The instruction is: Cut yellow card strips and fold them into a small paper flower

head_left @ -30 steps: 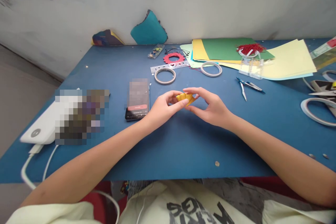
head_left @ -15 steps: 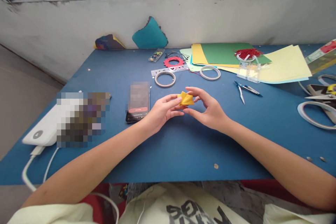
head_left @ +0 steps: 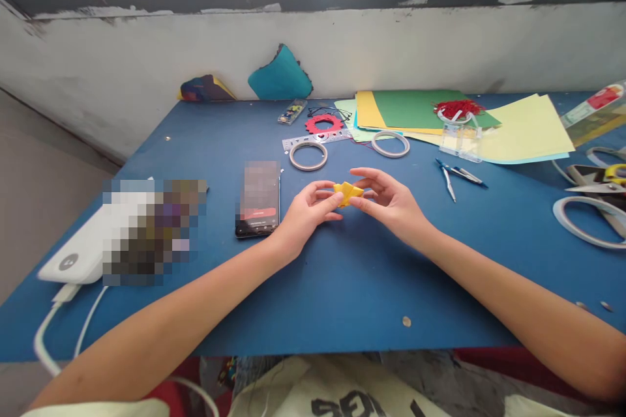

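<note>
Folded yellow paper piece (head_left: 349,193), one, raised over the near-middle of the blue table (head_left: 342,300), between the two hands. Left hand (head_left: 306,212): thumb and fingers clamped on the piece's left side, as half a second earlier. Right hand (head_left: 394,205): thumb now laid on the piece's near right side, where before it stood just below; index finger raised apart on the far side; whether the remaining right fingers press from behind, cannot tell. Piece itself: pleats spread in a fan earlier, now turned to a smoother, broader face with a pointed far edge. Phone (head_left: 259,212), left of the left hand, unmoved. Two tape rings, left (head_left: 309,168) and right (head_left: 390,154), far of the hands, unmoved. Compass (head_left: 462,173), legs spread, to the right, unmoved. Red scalloped ring (head_left: 337,124), farther off, unmoved. View tilted slightly upward, showing more wall (head_left: 391,45).
</note>
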A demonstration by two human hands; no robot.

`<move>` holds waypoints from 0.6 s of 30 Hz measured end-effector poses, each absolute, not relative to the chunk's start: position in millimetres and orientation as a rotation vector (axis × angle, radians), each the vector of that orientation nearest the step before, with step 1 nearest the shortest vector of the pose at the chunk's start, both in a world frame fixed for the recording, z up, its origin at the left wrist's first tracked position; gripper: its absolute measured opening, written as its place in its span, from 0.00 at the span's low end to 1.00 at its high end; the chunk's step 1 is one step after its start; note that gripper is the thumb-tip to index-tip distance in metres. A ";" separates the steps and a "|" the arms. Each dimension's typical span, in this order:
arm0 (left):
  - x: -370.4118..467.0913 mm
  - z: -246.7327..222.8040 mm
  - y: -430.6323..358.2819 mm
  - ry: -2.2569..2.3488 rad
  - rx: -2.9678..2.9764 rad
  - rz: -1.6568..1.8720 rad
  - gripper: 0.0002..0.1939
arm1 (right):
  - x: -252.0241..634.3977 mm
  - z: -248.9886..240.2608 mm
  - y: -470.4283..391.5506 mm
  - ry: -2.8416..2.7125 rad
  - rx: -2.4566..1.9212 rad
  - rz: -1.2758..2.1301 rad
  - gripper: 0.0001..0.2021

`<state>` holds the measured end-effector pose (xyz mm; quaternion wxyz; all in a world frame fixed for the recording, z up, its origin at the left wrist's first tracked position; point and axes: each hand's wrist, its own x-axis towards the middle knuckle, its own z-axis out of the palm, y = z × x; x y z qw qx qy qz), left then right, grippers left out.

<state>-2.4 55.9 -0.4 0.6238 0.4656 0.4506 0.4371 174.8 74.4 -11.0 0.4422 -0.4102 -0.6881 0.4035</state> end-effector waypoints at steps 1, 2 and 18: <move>-1.0 -2.9 55.4 1.072 1.098 1.028 0.15 | 174.6 -12.2 76.9 -1.768 -1.041 0.840 0.20; 0.1 -5.4 54.9 1.094 1.119 1.044 0.14 | 173.8 -13.0 80.4 -1.817 -1.053 0.686 0.19; -0.2 -9.1 45.3 1.225 1.691 0.948 0.10 | 129.1 -24.7 218.0 -2.072 -0.889 0.256 0.18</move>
